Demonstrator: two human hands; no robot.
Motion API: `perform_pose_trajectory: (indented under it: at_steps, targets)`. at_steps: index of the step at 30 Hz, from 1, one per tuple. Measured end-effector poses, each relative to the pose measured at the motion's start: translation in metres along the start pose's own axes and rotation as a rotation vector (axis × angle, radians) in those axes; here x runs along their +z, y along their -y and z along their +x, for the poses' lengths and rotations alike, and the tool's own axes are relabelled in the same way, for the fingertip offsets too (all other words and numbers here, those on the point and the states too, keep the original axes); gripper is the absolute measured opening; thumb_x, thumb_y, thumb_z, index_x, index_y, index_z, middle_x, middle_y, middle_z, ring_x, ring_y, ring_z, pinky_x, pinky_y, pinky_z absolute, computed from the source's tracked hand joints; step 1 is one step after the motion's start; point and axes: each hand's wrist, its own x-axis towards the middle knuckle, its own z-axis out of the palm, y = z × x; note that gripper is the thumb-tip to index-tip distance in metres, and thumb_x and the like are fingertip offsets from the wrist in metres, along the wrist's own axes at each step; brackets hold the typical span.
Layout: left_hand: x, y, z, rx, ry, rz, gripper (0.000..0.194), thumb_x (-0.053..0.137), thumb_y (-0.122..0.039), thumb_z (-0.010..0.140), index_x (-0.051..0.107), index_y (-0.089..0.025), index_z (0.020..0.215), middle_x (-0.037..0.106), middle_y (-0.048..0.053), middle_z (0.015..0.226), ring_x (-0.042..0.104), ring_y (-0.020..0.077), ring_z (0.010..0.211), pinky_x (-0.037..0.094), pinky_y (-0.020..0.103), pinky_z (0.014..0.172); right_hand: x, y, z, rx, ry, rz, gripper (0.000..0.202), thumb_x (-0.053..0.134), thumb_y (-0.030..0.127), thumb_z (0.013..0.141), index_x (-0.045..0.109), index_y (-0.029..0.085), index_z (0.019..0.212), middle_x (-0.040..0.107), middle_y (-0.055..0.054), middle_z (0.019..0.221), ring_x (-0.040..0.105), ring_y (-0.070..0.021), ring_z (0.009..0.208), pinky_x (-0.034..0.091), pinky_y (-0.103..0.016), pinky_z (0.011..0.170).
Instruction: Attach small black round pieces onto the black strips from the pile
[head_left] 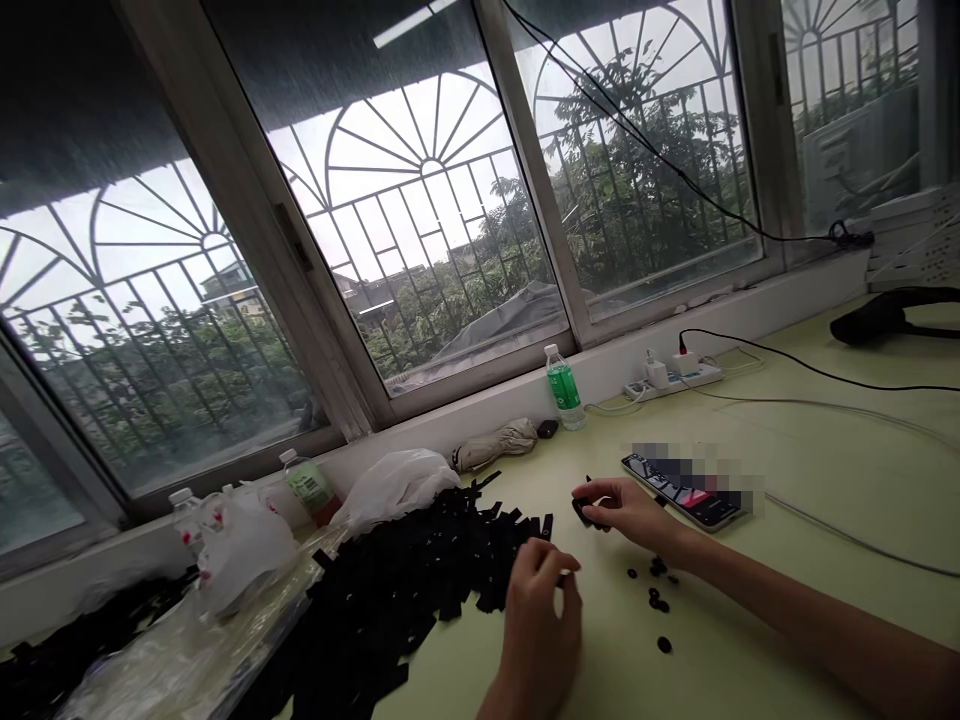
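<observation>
My left hand [541,610] is at the right edge of a big pile of black strips [420,560], its fingers curled, with a small dark thing between thumb and fingertips that is too small to make out. Further right, my right hand [619,510] is closed on a small black piece [589,512] just above the pale green table [600,640]. Several small round black discs [664,645] lie below my right forearm. Behind that hand lies a phone [682,490] with a lit screen.
Along the window sill stand a green-labelled bottle [564,390], a power strip [675,378] with chargers and a folded cloth [495,447]. Plastic bags [247,545] and another bottle [309,485] are at the left. Cables cross the table at the right.
</observation>
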Motion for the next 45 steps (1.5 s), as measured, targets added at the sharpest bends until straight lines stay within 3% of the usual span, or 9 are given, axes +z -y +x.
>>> perform_pose_trajectory:
  at_steps: [4, 7, 10, 13, 18, 24, 33, 39, 45]
  targets:
    - [0.017, -0.017, -0.011, 0.230, 0.283, -0.058, 0.028, 0.052, -0.008, 0.073, 0.068, -0.025, 0.088, 0.060, 0.005, 0.081, 0.058, 0.0179, 0.075, 0.047, 0.028, 0.067, 0.001, 0.004, -0.004, -0.033, 0.038, 0.041, 0.037, 0.065, 0.028, 0.068, 0.063, 0.016, 0.103, 0.063, -0.005, 0.089, 0.057, -0.0142, 0.072, 0.048, -0.027, 0.067]
    - [0.025, -0.021, -0.015, 0.357, 0.313, 0.009, 0.029, 0.052, -0.012, 0.076, 0.069, -0.027, 0.094, 0.061, 0.006, 0.080, 0.057, 0.0178, 0.073, 0.045, 0.029, 0.065, 0.002, 0.007, -0.006, -0.050, 0.071, 0.047, 0.042, 0.065, 0.027, 0.070, 0.059, 0.015, 0.110, 0.058, 0.000, 0.070, 0.052, -0.0120, 0.063, 0.046, -0.027, 0.065]
    - [0.026, -0.018, -0.016, 0.399, 0.315, 0.082, 0.026, 0.050, -0.015, 0.080, 0.070, -0.027, 0.092, 0.061, 0.006, 0.078, 0.056, 0.0173, 0.070, 0.044, 0.029, 0.062, 0.003, 0.008, -0.007, -0.065, 0.084, 0.060, 0.046, 0.064, 0.027, 0.071, 0.056, 0.015, 0.115, 0.052, 0.004, 0.061, 0.049, -0.0116, 0.061, 0.044, -0.027, 0.063]
    - [0.024, -0.014, -0.016, 0.355, 0.327, 0.070, 0.023, 0.053, -0.015, 0.079, 0.070, -0.026, 0.089, 0.061, 0.005, 0.079, 0.057, 0.0173, 0.072, 0.044, 0.028, 0.065, 0.004, 0.009, -0.008, -0.069, 0.093, 0.069, 0.049, 0.065, 0.028, 0.070, 0.055, 0.015, 0.117, 0.048, 0.006, 0.057, 0.048, -0.0115, 0.060, 0.043, -0.027, 0.063]
    - [0.015, -0.013, -0.014, 0.151, 0.383, -0.008, 0.019, 0.051, -0.012, 0.082, 0.067, -0.022, 0.085, 0.063, 0.005, 0.086, 0.058, 0.0168, 0.078, 0.044, 0.024, 0.069, 0.005, 0.010, -0.009, -0.070, 0.104, 0.077, 0.053, 0.066, 0.030, 0.069, 0.054, 0.016, 0.119, 0.045, 0.007, 0.056, 0.047, -0.0113, 0.058, 0.043, -0.027, 0.062]
    - [0.009, -0.011, -0.011, -0.006, 0.313, -0.023, 0.019, 0.045, -0.010, 0.084, 0.059, -0.021, 0.081, 0.063, 0.004, 0.082, 0.057, 0.0166, 0.076, 0.042, 0.025, 0.068, 0.006, 0.008, -0.008, -0.087, 0.139, 0.097, 0.055, 0.067, 0.031, 0.070, 0.052, 0.016, 0.121, 0.047, 0.006, 0.057, 0.049, -0.0115, 0.058, 0.044, -0.027, 0.060]
    - [0.014, -0.014, -0.011, 0.004, 0.308, -0.042, 0.019, 0.050, -0.009, 0.079, 0.064, -0.021, 0.081, 0.063, 0.004, 0.082, 0.058, 0.0169, 0.076, 0.043, 0.026, 0.070, 0.010, 0.008, -0.009, -0.151, 0.132, 0.104, 0.040, 0.068, 0.034, 0.070, 0.063, 0.016, 0.105, 0.060, 0.000, 0.066, 0.058, -0.0148, 0.065, 0.048, -0.028, 0.062]
    - [0.020, -0.013, -0.008, 0.018, 0.280, -0.061, 0.023, 0.052, -0.003, 0.072, 0.066, -0.020, 0.078, 0.062, 0.005, 0.082, 0.059, 0.0152, 0.072, 0.045, 0.024, 0.067, 0.005, 0.015, -0.007, -0.137, -0.036, 0.045, 0.032, 0.062, 0.040, 0.073, 0.067, 0.016, 0.094, 0.067, -0.006, 0.082, 0.061, -0.0189, 0.077, 0.050, -0.028, 0.067]
    - [0.022, -0.012, -0.007, 0.012, 0.280, -0.077, 0.023, 0.050, -0.003, 0.072, 0.065, -0.019, 0.077, 0.062, 0.005, 0.084, 0.058, 0.0150, 0.071, 0.045, 0.024, 0.065, -0.005, 0.011, -0.001, -0.077, -0.176, 0.046, 0.024, 0.063, 0.034, 0.070, 0.068, 0.017, 0.086, 0.069, -0.007, 0.084, 0.063, -0.0200, 0.082, 0.050, -0.029, 0.072]
